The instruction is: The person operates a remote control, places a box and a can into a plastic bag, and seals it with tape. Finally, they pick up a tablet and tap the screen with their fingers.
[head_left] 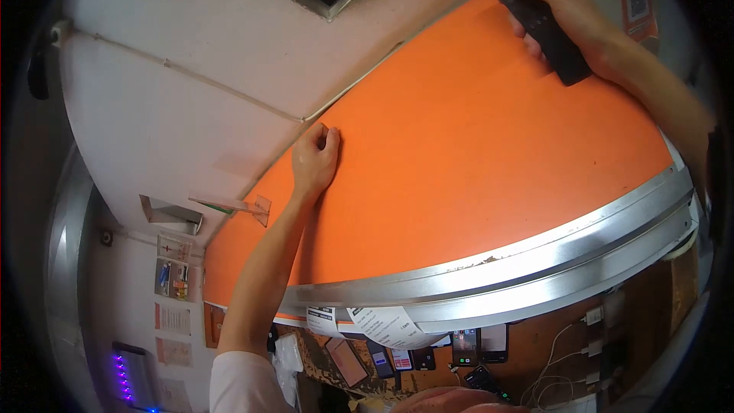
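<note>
A black remote control is in my right hand at the upper right. The thumb lies on its buttons, and other fingertips show along its lower side. The remote is held over the orange tabletop, tilted, with its buttons facing up. My left hand rests on the far edge of the orange surface near the wall, fingers curled into a loose fist. Nothing shows in that fist.
A silver metal edge runs along the orange top's near side. Below it, several phones and white cables lie on a wooden surface. A clear acrylic stand sits beyond my left forearm. A cable runs along the white wall.
</note>
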### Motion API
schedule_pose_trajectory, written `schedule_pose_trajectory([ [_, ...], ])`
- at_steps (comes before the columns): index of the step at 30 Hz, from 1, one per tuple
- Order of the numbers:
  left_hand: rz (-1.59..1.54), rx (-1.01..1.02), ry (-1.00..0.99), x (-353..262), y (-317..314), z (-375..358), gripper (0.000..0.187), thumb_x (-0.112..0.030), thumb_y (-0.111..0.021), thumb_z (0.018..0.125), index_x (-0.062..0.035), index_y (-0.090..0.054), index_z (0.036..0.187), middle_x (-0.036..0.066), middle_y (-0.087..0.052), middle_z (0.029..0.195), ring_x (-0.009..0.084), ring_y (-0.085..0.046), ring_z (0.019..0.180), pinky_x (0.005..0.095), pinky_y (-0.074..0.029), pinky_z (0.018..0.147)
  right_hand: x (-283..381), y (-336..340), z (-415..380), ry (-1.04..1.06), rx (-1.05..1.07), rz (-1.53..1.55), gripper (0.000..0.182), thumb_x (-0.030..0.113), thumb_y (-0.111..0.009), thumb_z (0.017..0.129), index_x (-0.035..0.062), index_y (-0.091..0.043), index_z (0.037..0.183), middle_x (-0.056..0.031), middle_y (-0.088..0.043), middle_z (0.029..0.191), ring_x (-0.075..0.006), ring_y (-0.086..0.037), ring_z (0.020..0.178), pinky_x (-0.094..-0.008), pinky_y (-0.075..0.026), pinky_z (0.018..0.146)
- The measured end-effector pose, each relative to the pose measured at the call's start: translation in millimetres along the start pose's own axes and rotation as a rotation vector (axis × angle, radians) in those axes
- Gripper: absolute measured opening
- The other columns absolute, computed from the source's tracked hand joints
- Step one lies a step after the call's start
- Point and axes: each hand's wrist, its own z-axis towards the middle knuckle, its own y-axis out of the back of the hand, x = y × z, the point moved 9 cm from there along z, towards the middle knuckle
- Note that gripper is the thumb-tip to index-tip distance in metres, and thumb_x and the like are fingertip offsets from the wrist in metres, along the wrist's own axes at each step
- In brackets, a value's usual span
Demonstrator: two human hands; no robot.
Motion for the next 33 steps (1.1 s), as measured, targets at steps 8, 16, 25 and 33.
schedule_pose_trajectory([
  [8, -0.012, 0.006, 0.044, -2, 2, -1, 0.037, -0.026, -0.062, 0.095, 0.0012, -0.054, 0.070, 0.009, -0.049, 0.056, 0.0161, -0.045, 0.053, 0.0357, -0.037, 0.053, -1, 5, 1, 0.000, -0.067, 0.016, 0.025, 0.036, -0.051, 0.098, 0.0119, -0.055, 0.099, -0.0013, -0.059, 0.071, -0.0077, -0.058, 0.050, -0.0244, -0.047, 0.041],
  [16, -0.069, 0.057, 0.151, 19, -8, -1, 0.037, -0.026, -0.062, 0.094, 0.0022, -0.055, 0.071, 0.011, -0.050, 0.057, 0.0176, -0.046, 0.053, 0.0363, -0.038, 0.053, -1, 7, -1, 0.015, -0.130, 0.043, 0.029, 0.040, -0.052, 0.098, 0.0110, -0.054, 0.096, -0.0023, -0.060, 0.070, -0.0083, -0.057, 0.048, -0.0241, -0.047, 0.040],
  [25, -0.017, -0.002, 0.024, -5, 3, -1, 0.037, -0.027, -0.062, 0.093, 0.0017, -0.056, 0.071, 0.012, -0.052, 0.057, 0.0200, -0.048, 0.053, 0.0379, -0.039, 0.053, 4, 4, -2, 0.012, -0.131, 0.040, 0.038, 0.048, -0.059, 0.094, 0.0102, -0.054, 0.090, -0.0013, -0.057, 0.061, -0.0087, -0.055, 0.044, -0.0232, -0.044, 0.038],
  [33, -0.009, -0.007, 0.015, 0, 1, 0, 0.038, -0.026, -0.062, 0.093, 0.0016, -0.054, 0.069, 0.011, -0.050, 0.056, 0.0194, -0.046, 0.052, 0.0379, -0.038, 0.053, 3, 14, -2, -0.115, -0.114, 0.198, 0.034, 0.038, -0.047, 0.098, 0.0070, -0.053, 0.088, -0.0096, -0.059, 0.061, -0.0184, -0.059, 0.044, -0.0302, -0.049, 0.037],
])
